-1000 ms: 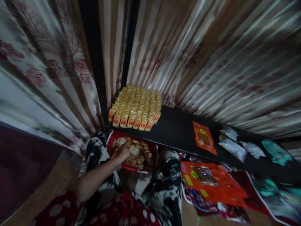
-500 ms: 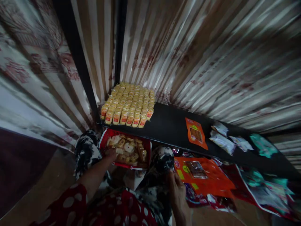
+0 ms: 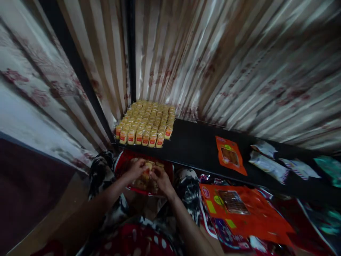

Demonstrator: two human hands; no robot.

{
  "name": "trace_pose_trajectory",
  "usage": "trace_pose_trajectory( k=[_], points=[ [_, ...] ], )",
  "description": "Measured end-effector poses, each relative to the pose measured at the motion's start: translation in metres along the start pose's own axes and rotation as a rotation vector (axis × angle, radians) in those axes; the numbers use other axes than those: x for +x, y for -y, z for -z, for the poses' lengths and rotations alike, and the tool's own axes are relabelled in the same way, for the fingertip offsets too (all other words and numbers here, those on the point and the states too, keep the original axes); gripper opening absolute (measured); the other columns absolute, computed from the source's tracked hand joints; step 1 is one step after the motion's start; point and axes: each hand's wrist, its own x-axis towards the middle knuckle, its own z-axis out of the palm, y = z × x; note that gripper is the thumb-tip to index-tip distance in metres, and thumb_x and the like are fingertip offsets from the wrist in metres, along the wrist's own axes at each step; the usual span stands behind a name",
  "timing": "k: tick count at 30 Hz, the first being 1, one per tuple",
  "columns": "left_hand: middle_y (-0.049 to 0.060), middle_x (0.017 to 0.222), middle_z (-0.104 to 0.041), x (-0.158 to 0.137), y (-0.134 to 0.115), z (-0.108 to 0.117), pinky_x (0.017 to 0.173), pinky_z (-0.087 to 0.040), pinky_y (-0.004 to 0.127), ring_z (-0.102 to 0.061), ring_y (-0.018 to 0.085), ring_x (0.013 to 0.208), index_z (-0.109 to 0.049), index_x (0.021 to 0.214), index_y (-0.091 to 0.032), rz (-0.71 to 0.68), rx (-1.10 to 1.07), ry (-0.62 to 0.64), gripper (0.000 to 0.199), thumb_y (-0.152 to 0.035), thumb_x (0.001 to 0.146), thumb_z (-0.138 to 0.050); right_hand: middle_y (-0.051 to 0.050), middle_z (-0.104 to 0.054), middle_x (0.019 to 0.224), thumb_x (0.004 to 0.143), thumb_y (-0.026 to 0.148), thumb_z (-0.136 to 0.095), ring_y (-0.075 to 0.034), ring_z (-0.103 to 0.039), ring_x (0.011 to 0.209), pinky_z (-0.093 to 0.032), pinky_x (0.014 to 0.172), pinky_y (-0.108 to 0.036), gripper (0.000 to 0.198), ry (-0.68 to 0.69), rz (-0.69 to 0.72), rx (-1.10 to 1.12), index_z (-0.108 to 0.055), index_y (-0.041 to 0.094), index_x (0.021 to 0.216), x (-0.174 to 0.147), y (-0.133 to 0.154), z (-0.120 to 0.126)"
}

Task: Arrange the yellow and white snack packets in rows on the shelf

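Clamping 1 yellow packet (image 3: 148, 165) between fingers of left hand (image 3: 136, 169) and right hand (image 3: 161, 180), over red basket (image 3: 124, 160) by near left corner of shelf (image 3: 191, 142); cannot tell long axis.

The left forearm (image 3: 109, 193) slants in from the lower left, the right forearm (image 3: 185, 220) from bottom centre-right; left hand (image 3: 137, 168) and right hand (image 3: 161, 179) nearly meet below centre, fingers (image 3: 141, 163) curled inward.

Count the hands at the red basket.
2: the left hand over the left part of the red basket, the right hand nearby, over the right part. No other hand shows.
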Motion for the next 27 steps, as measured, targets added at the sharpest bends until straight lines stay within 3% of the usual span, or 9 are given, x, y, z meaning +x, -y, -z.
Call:
trace_pose_trajectory(
  k=[5,8,12,16,19,22,24,27],
  points=[
    [0.006,0.091,-0.068,-0.005,-0.031,-0.017,0.063,-0.050,0.022,-0.064,0.015,0.080,-0.058,0.089,-0.014,0.084,-0.228,0.044,0.014,-0.020,0.076,-0.059,0.000,-0.064,0.073,0.066,0.043,-0.066,-0.015,-0.059,0.067,-0.048,0.064,-0.027,0.033,-0.023,0.010,0.086,-0.064,0.019,0.089,0.006,0.007,0.007],
    [0.006,0.092,-0.069,-0.010,-0.042,-0.021,0.057,-0.048,0.021,-0.065,0.015,0.077,-0.059,0.095,-0.015,0.125,-0.226,0.024,0.021,-0.025,0.077,-0.061,0.000,-0.063,0.070,0.067,0.044,-0.065,-0.013,-0.057,0.062,-0.046,0.060,-0.024,0.032,-0.023,-0.047,0.142,-0.064,0.018,0.087,0.008,0.013,0.019],
    [0.004,0.082,-0.069,-0.022,-0.046,-0.029,0.057,-0.047,0.020,-0.065,0.014,0.073,-0.060,0.088,-0.014,0.145,-0.177,0.020,0.023,-0.032,0.075,-0.065,0.001,-0.063,0.068,0.067,0.043,-0.066,-0.012,-0.055,0.057,-0.044,0.055,-0.023,0.034,-0.118,-0.159,0.295,-0.061,0.017,0.089,0.008,0.017,0.022],
    [0.004,0.084,-0.067,-0.027,-0.045,-0.040,0.048,-0.041,0.017,-0.063,0.011,0.061,-0.056,0.098,-0.014,0.192,-0.178,0.049,0.025,-0.031,0.080,-0.060,-0.005,-0.066,0.079,0.071,0.046,-0.060,-0.016,-0.061,0.066,-0.049,0.061,-0.027,0.038,-0.207,-0.173,0.319,-0.060,0.016,0.094,0.006,0.012,0.019],
    [0.003,0.085,-0.066,-0.023,-0.047,-0.041,0.052,-0.043,0.019,-0.062,0.011,0.063,-0.055,0.101,-0.015,0.092,0.018,0.009,0.022,-0.026,0.082,-0.054,-0.013,-0.066,0.101,0.073,0.044,-0.058,-0.022,-0.063,0.085,-0.050,0.076,-0.035,0.053,-0.355,-0.037,0.040,-0.055,0.013,0.115,0.003,0.009,0.027],
    [0.003,0.091,-0.065,-0.018,-0.058,-0.035,0.070,-0.047,0.025,-0.062,0.015,0.077,-0.059,0.100,-0.020,-0.176,0.394,-0.002,0.024,-0.018,0.077,-0.055,-0.014,-0.058,0.123,0.078,0.039,-0.057,-0.026,-0.054,0.109,-0.042,0.094,-0.043,0.054,-0.465,0.258,-0.359,-0.051,0.016,0.126,0.001,0.016,0.045],
    [0.003,0.096,-0.063,-0.016,-0.070,-0.031,0.081,-0.045,0.027,-0.060,0.016,0.087,-0.061,0.102,-0.022,-0.302,0.571,0.014,0.027,-0.015,0.076,-0.054,-0.009,-0.060,0.123,0.083,0.035,-0.054,-0.025,-0.050,0.112,-0.040,0.097,-0.043,0.040,-0.387,0.419,-0.559,-0.058,0.022,0.121,0.001,0.024,0.057],
    [0.004,0.098,-0.060,-0.012,-0.091,-0.029,0.085,-0.045,0.028,-0.058,0.018,0.091,-0.061,0.105,-0.023,-0.381,0.693,0.084,0.029,-0.017,0.079,-0.051,-0.006,-0.067,0.110,0.085,0.029,-0.052,-0.023,-0.053,0.101,-0.044,0.090,-0.038,0.031,-0.239,0.496,-0.687,-0.064,0.024,0.114,0.005,0.032,0.069]
  ],
)
